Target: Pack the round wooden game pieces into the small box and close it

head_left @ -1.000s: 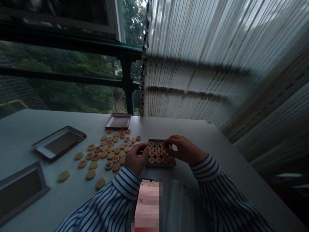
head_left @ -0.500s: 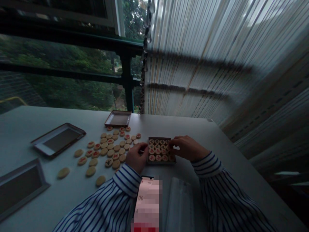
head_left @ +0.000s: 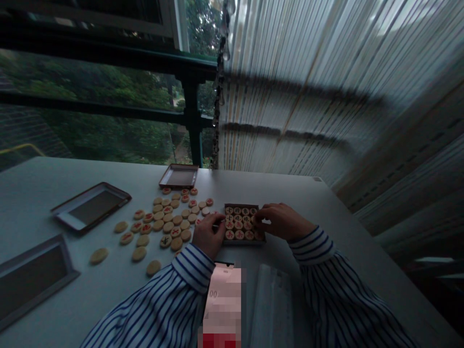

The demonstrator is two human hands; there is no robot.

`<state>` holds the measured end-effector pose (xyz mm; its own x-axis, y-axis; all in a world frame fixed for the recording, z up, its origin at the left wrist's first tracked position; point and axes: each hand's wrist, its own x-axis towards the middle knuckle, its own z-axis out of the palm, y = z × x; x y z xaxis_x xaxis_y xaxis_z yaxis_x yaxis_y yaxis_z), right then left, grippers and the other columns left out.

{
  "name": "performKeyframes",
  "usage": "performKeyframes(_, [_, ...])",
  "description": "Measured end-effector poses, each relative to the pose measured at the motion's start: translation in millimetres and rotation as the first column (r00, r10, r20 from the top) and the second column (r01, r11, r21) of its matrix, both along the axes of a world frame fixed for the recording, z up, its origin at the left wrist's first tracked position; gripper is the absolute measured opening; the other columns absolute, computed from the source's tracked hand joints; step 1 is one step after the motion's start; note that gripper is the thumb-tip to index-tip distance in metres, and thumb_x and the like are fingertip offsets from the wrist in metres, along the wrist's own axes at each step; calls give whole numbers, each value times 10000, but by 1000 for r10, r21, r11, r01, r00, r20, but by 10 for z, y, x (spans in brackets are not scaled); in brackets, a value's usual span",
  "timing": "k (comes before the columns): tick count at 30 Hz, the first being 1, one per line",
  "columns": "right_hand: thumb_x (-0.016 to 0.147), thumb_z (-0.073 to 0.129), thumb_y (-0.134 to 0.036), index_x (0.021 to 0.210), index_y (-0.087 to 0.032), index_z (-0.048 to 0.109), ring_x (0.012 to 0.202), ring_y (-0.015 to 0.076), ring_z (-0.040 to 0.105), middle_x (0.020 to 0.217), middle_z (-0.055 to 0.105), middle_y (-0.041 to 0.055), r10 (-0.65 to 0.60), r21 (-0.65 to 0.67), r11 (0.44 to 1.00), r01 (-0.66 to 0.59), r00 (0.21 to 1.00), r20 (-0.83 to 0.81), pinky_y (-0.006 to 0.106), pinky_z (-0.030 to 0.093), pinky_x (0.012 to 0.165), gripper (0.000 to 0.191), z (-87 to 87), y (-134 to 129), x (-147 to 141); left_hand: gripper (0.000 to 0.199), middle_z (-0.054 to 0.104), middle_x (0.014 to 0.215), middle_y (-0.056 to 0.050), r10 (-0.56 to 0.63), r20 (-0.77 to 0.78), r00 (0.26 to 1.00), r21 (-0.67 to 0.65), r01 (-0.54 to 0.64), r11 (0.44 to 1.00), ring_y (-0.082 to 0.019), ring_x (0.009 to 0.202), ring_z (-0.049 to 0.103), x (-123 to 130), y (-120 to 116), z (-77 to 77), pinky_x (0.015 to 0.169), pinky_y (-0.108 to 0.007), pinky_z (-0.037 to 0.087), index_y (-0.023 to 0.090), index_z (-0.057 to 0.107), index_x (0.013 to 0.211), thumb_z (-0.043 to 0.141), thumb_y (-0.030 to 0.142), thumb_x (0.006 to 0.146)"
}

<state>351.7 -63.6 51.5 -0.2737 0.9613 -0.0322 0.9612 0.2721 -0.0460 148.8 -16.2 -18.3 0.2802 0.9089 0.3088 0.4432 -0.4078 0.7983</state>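
A shallow box (head_left: 243, 242) holds rows of round wooden xiangqi pieces (head_left: 239, 235), black characters in the far rows and red ones in the near rows. My left hand (head_left: 209, 235) is closed at the box's left side, thumb and fingertips on its edge. Over the right column my right hand (head_left: 281, 221) reaches in, its thumb and forefinger bent down onto a xiangqi piece, which the fingers mostly cover. Left of the box lie many loose xiangqi pieces (head_left: 167, 227), some face down, others showing red or black characters.
A small tray-like lid (head_left: 179, 186) lies at the back, a larger one (head_left: 78, 229) at left, and a grey-framed tray (head_left: 70, 273) nearer me. In front are a lit phone (head_left: 221, 299) and a clear plastic case (head_left: 271, 307). A string curtain (head_left: 282, 96) hangs beyond the table.
The view has shifted slightly, so the things on the table appear a little to the right and higher. Both hands stay at the box, with hardly any movement of their own.
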Motion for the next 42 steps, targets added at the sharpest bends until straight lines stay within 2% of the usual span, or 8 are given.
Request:
performKeyframes(12, [808, 420, -359, 886, -224, 617, 755, 152, 550, 869, 600, 52, -27, -84, 996, 35, 996, 90, 249, 337, 628, 252, 25, 0, -35, 166, 637, 832, -53, -9, -14, 1000, 44, 10, 999, -147, 734, 608, 4, -5, -15, 655, -267, 507, 155, 607, 815, 475, 177, 719])
performKeyframes(19, [813, 404, -398, 892, -240, 625, 747, 151, 534, 853, 585, 53, -13, -68, 998, 18, 997, 78, 244, 328, 623, 283, -6, 1, -5, 165, 640, 816, -49, -5, -22, 1000, 47, 6, 999, -143, 713, 608, 0, 8, -36, 647, -270, 509, 154, 609, 812, 480, 166, 711])
performKeyframes(28, [807, 434, -374, 896, -258, 632, 723, 133, 519, 850, 567, 44, -15, -117, 993, 20, 999, 44, 229, 326, 632, 246, -7, 2, 14, 156, 641, 802, -38, 8, -22, 1000, 94, -6, 996, -146, 735, 606, -1, 9, -46, 663, -271, 505, 171, 610, 792, 485, 158, 700])
performKeyframes(35, [824, 422, -375, 952, -260, 624, 754, 142, 532, 863, 574, 53, -14, -121, 992, 18, 999, 32, 238, 330, 645, 265, 4, 9, 27, 165, 637, 806, -43, -4, -21, 1000, 55, 5, 998, -141, 716, 606, 1, -2, -34, 632, -258, 508, 160, 611, 805, 479, 162, 707])
performKeyframes(42, [818, 437, -328, 920, -259, 628, 768, 146, 543, 882, 591, 47, -3, -139, 990, 11, 999, 53, 245, 333, 653, 227, 36, 5, 7, 162, 632, 813, -50, -12, -12, 1000, 67, 13, 998, -138, 723, 604, 1, 2, -36, 663, -259, 503, 149, 611, 799, 479, 147, 704])
